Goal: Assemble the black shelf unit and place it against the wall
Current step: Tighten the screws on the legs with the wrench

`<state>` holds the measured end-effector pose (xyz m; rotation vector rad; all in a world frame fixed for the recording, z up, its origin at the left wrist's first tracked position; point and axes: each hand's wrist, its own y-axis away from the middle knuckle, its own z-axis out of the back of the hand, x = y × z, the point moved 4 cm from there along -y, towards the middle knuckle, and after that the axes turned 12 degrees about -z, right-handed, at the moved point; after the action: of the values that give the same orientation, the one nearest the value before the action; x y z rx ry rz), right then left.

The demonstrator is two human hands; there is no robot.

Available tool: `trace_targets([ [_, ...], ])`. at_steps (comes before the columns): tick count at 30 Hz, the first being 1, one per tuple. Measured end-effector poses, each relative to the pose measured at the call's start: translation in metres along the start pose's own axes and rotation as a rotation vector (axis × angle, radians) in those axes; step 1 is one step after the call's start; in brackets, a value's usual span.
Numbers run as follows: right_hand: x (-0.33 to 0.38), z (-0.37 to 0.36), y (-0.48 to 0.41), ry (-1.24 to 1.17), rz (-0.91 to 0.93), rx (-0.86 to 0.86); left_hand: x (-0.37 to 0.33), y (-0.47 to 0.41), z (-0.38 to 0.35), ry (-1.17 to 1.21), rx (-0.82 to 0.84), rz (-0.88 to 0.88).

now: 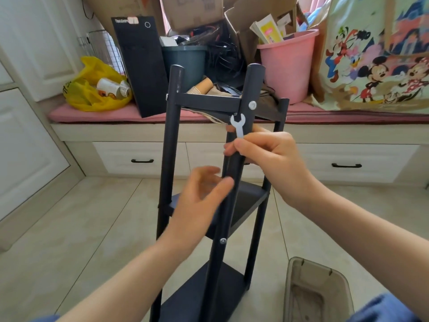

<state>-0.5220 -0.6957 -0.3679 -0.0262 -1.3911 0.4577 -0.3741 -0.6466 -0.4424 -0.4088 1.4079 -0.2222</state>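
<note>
Left hand (199, 198), fingers slack, beside shelf unit (171, 135); right hand (269, 163) tight around wrench (238, 123).

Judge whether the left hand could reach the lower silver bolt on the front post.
Probably yes: the left hand is open beside the post, and the bolt sits just below it, uncovered.

Background as I view it, keyed to the pink bucket (286, 66): dark bin (183, 63) and black computer tower (140, 66) to its left, yellow bag (92, 89) farthest left, cartoon-print bag (376, 54) to its right, pink cushion (111, 115) beneath.
</note>
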Motion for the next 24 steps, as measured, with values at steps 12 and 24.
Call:
trace_targets([
  [12,0.006,-0.027,0.011,-0.027,0.091,0.039,0.006,0.002,-0.015,0.145,0.070,0.164],
  [24,0.011,-0.034,0.005,-0.208,-0.028,0.119,0.004,0.004,-0.009,0.293,0.140,0.244],
])
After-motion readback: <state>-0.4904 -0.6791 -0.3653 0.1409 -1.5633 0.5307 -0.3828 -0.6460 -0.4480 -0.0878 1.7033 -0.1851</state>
